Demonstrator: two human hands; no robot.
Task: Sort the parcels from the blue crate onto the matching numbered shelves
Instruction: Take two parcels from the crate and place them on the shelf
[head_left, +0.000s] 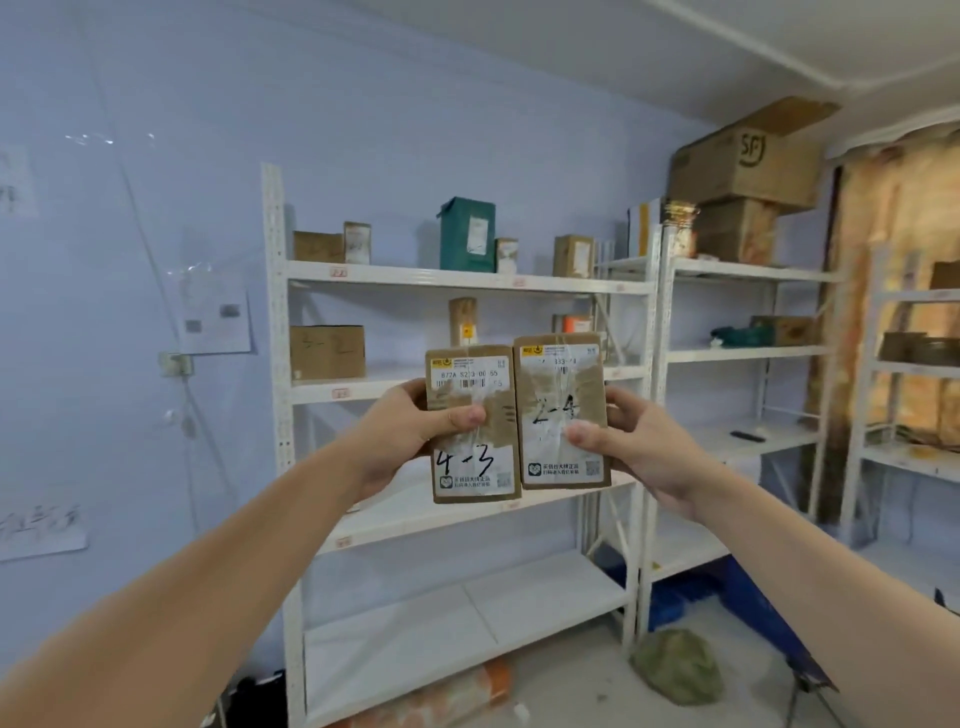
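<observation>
I hold two small brown parcels upright, side by side, in front of the white shelf unit. My left hand grips the left parcel, hand-marked "4-3" on its white label. My right hand grips the right parcel, marked "2-4". The two parcels touch along their inner edges. Small red number tags sit on the front edges of the shelf boards. A blue crate shows partly on the floor under the right shelf unit.
The top shelves carry several cardboard boxes and a teal box. A box marked "2-2" sits on the second shelf. A second shelf unit stands to the right, with a large SF carton on top. A green bag lies on the floor.
</observation>
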